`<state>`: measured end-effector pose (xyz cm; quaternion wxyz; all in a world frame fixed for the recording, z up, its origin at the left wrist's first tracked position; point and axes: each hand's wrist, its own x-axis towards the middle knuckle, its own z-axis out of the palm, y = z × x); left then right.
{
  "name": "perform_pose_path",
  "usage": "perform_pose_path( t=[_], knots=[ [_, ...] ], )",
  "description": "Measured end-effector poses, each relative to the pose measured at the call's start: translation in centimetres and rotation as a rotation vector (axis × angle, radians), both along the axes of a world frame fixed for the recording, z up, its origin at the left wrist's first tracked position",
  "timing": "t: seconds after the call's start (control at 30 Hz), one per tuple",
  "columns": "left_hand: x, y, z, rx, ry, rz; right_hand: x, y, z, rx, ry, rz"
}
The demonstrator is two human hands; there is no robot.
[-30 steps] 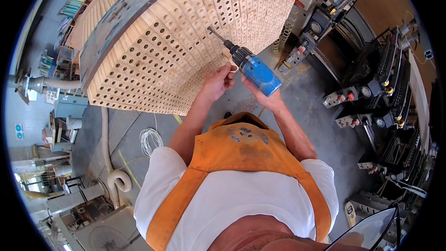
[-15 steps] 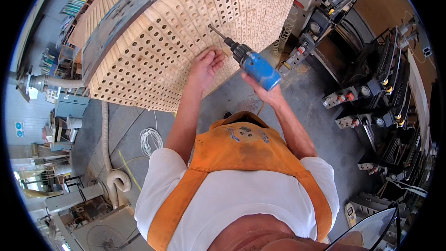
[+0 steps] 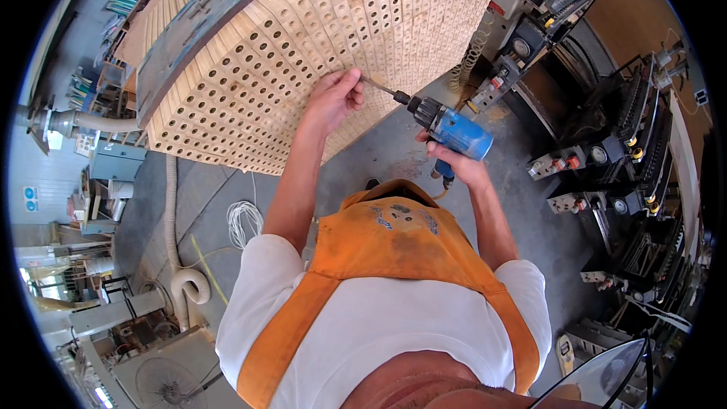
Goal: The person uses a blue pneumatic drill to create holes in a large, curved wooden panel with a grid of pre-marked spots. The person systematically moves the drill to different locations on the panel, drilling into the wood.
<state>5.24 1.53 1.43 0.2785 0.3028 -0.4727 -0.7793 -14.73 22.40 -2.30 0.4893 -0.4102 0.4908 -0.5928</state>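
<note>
1. The grey floor (image 3: 526, 220) is stretching beneath the work, with a coiled white cable (image 3: 244, 223) lying below the wooden stack's lower edge.
2. The wooden stack (image 3: 303, 34) is turning its face, full of round holes, toward the person; a dark metal band (image 3: 219, 19) is curving along its upper left edge.
3. The blue drill (image 3: 465, 135) is hanging over the floor, just off the stack's lower right edge. Its long axis is running aslant, the rear facing the person's right and the nose pointing left and away from the body, toward the left hand and the holed face.
4. The right grip (image 3: 462, 165) is clasping the drill from below, so this hand is being the nearer one to its body.
5. The left grip (image 3: 335, 98) is hovering before the stack's lower right edge, thumb and forefinger drawing together; the drill's body is lying to its right.
6. The slim bit (image 3: 379, 85) is bridging the gap along the drill's axis, its tip ending at the left fingertips; whether they are pinching it, I cannot tell.
</note>
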Motion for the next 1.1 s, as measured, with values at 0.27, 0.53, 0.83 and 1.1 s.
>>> perform_pose_path(
  t=[0.27,0.53,0.83,1.1],
  knots=[
    [-2.1,-0.9,0.7,0.151,0.379,0.12,5.0,-2.7,1.2,-0.072,0.008,-0.176],
    [-1.2,0.2,-1.0,0.129,0.263,-0.015,5.1,-3.6,1.5,-0.043,0.04,-0.153],
    [3.5,10.3,-9.3,-0.266,-0.522,-0.949,5.2,-4.1,0.6,-0.197,0.419,-0.206],
    [3.4,10.3,-22.6,-0.566,-0.894,-1.19,6.4,-4.5,1.3,0.016,0.182,-0.237]
  ],
)
